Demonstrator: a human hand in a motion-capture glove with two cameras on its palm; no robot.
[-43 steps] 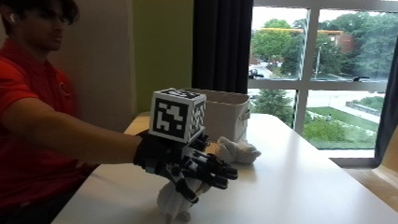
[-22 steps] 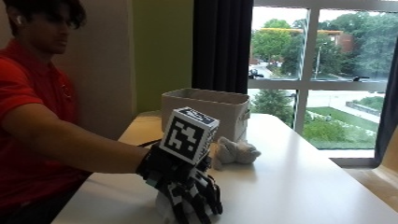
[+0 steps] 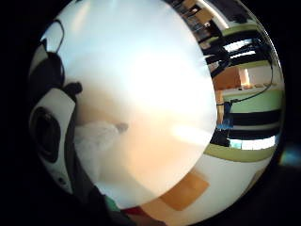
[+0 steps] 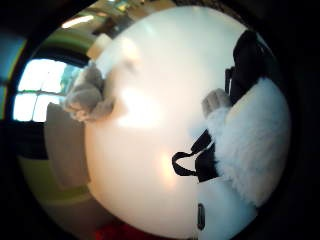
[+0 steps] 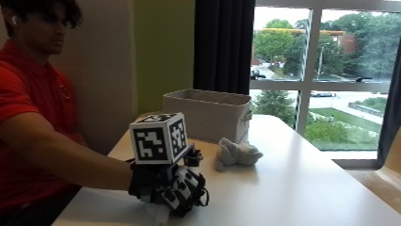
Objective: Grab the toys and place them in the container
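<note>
The gloved right hand curls its fingers round a fluffy white toy at the table's near edge to lift it, while the grey toy waits at two o'clock, beside the container.

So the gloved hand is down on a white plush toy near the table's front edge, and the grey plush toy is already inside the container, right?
Not quite. The grey plush toy still lies on the table, just in front of the container, not inside it; the outside view shows this. The rest holds: the gloved hand is down on the white plush toy near the front edge.
</note>
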